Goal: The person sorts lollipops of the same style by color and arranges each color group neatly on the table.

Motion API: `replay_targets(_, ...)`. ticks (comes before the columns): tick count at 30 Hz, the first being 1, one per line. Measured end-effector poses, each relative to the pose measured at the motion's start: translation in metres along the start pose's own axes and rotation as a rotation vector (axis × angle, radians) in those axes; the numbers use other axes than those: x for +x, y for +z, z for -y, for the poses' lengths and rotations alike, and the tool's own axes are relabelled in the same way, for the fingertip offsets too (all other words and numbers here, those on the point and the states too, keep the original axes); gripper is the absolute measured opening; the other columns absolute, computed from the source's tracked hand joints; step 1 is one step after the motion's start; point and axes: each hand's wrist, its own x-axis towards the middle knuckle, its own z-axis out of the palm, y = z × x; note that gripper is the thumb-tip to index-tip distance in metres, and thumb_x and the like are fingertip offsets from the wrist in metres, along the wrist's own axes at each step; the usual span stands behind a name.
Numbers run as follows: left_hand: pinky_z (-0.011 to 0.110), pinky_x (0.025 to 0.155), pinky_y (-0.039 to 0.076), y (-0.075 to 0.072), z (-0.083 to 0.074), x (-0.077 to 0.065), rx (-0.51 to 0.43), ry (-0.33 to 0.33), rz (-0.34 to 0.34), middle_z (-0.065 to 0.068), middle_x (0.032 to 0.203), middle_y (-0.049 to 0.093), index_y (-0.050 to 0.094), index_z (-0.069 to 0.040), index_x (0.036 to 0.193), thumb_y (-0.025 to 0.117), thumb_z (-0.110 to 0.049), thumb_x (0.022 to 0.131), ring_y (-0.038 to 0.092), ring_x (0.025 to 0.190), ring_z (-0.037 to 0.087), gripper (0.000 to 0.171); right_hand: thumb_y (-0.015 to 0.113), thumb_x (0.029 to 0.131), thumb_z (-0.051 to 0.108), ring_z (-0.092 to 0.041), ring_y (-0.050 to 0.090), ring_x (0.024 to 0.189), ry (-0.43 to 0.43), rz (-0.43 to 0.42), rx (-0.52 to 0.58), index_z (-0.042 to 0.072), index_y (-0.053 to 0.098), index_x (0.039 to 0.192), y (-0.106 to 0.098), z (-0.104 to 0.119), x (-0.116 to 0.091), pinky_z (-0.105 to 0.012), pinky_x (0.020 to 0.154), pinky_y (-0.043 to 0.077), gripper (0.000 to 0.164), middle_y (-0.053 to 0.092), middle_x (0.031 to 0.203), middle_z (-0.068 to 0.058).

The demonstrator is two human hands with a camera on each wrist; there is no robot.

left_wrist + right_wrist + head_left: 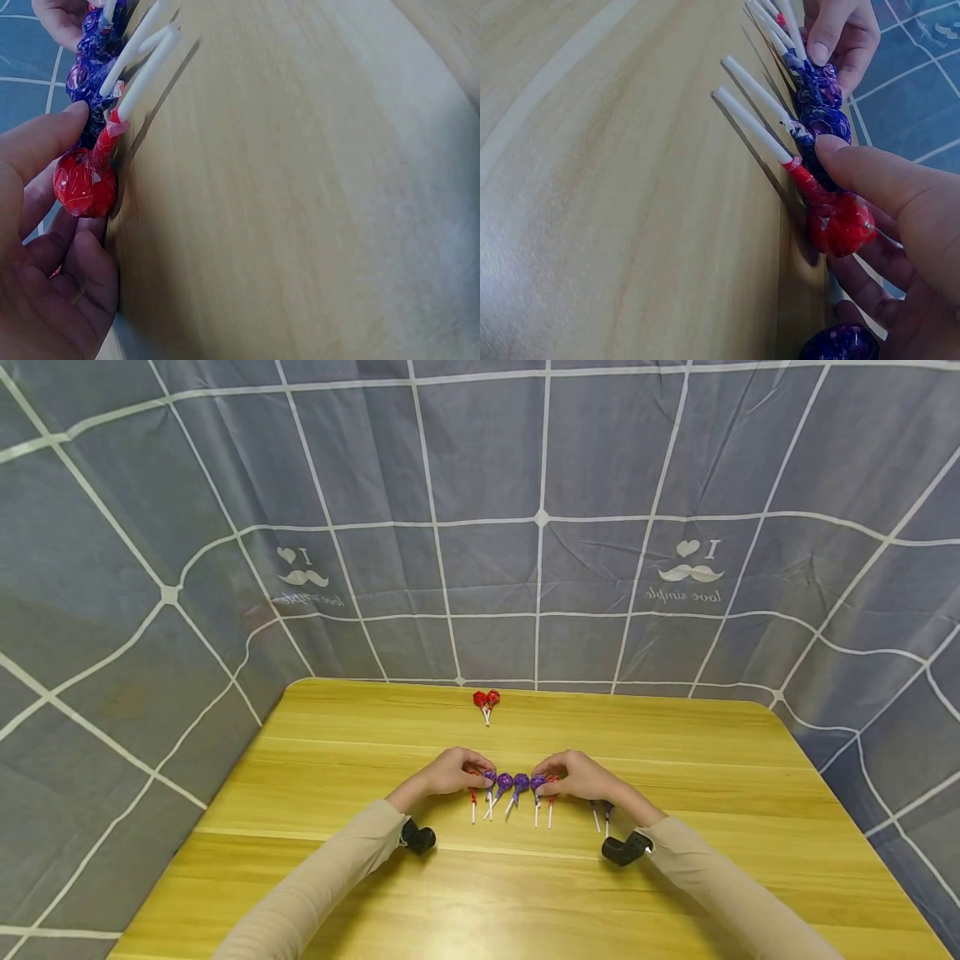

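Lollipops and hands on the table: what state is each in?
Left hand: grips the leftmost purple lollipop.
Right hand: grips the rightmost purple lollipop of the row.
Middle purple lollipops: wrapped, side by side.
Left-end red lollipop: wrapped.
Right-end red lollipop: wrapped.
Far red pair: wrapped, heads together.
Outlying lollipops: partly hidden.

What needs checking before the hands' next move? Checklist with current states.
1. Left hand at one end of the row: ok.
2. Right hand at the other end: ok.
3. Red lollipop at each end, purple lollipops between: ok.
4. Row's sticks all parallel: not ok, some slant.
5. Far red pair clear of both hands: ok.
6. Purple pair clear of right arm: cannot tell, partly hidden.
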Motion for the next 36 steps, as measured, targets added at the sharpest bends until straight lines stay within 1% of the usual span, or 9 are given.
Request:
replay_targets(5,0.019,0.073,0.049,0.000,0.000,0.000,-0.005,-0.007,0.001,0.014,0.110,0.070,0.068,-0.001,0.116,0.066,-0.016,0.091,0.064,0.088,0.012,0.029,0.070,0.088,0.026,-0.027,0.065,0.105,-0.015,0.011,0.004,0.004,0.069,0.113,-0.001,-0.002,0.000,-0.038,0.089,0.052,0.033,0.071,0.112,-0.011)
replay_targets(9,0.019,0.072,0.049,-0.001,0.000,0.000,-0.010,-0.012,-0.008,0.013,0.109,0.071,0.068,-0.001,0.115,0.067,-0.017,0.090,0.064,0.088,0.013,0.029,0.070,0.088,0.027,-0.028,0.065,0.107,-0.025,0.014,0.015,0.004,0.068,0.113,-0.002,-0.003,0.000,-0.038,0.090,0.052,0.034,0.070,0.113,-0.012)
replay_targets(15,0.022,0.064,0.051,-0.001,0.000,-0.001,-0.045,-0.018,-0.017,0.015,0.107,0.071,0.067,0.001,0.115,0.068,-0.015,0.090,0.063,0.083,0.011,0.030,0.070,0.088,0.027,-0.021,0.066,0.102,-0.010,0.009,0.033,0.006,0.069,0.113,-0.001,-0.002,0.000,-0.028,0.085,0.052,0.033,0.070,0.113,-0.010)
replay_targets(19,0.021,0.061,0.051,0.000,0.001,0.000,-0.061,-0.017,-0.033,0.015,0.105,0.071,0.068,0.001,0.115,0.068,-0.015,0.089,0.059,0.076,0.006,0.030,0.070,0.088,0.024,-0.010,0.064,0.084,-0.005,0.008,0.057,0.005,0.069,0.113,-0.003,-0.001,-0.001,-0.023,0.071,0.052,0.031,0.071,0.109,-0.011)
replay_targets(21,0.020,0.061,0.050,0.001,0.000,0.000,-0.063,-0.021,-0.043,0.014,0.105,0.072,0.068,0.000,0.115,0.068,-0.015,0.089,0.058,0.075,0.005,0.030,0.070,0.088,0.023,-0.005,0.061,0.076,0.003,0.006,0.066,0.004,0.068,0.113,-0.004,0.000,-0.001,-0.021,0.065,0.050,0.031,0.071,0.106,-0.010)
replay_targets(23,0.019,0.064,0.049,0.001,0.001,0.000,-0.061,-0.021,-0.057,0.014,0.106,0.072,0.068,0.000,0.115,0.068,-0.014,0.089,0.059,0.078,0.006,0.030,0.070,0.088,0.023,-0.005,0.059,0.072,0.006,0.002,0.069,0.004,0.068,0.113,-0.005,0.001,-0.002,-0.022,0.062,0.049,0.031,0.072,0.103,-0.010)
replay_targets(30,0.020,0.078,0.051,0.000,0.001,0.000,-0.101,-0.021,-0.108,0.015,0.109,0.071,0.066,0.002,0.117,0.068,-0.012,0.089,0.065,0.095,0.017,0.032,0.071,0.087,0.026,-0.007,0.059,0.080,0.008,-0.038,0.016,0.007,0.070,0.112,-0.010,0.002,-0.001,-0.022,0.068,0.049,0.031,0.072,0.103,-0.007)
replay_targets(32,0.021,0.078,0.051,0.000,0.000,0.000,-0.112,-0.024,-0.122,0.015,0.108,0.071,0.066,0.003,0.117,0.068,-0.012,0.088,0.065,0.095,0.017,0.032,0.071,0.087,0.026,-0.008,0.058,0.079,0.011,-0.044,0.016,0.008,0.070,0.112,-0.012,0.004,0.000,-0.023,0.068,0.049,0.031,0.071,0.103,-0.007)
replay_targets(36,0.021,0.075,0.050,-0.002,-0.001,0.000,-0.108,-0.031,-0.163,0.014,0.103,0.071,0.066,0.002,0.116,0.069,-0.014,0.088,0.063,0.087,0.013,0.032,0.072,0.086,0.027,-0.010,0.057,0.078,0.011,-0.062,0.036,0.006,0.069,0.112,-0.017,0.008,0.002,-0.022,0.066,0.048,0.034,0.071,0.102,-0.007)
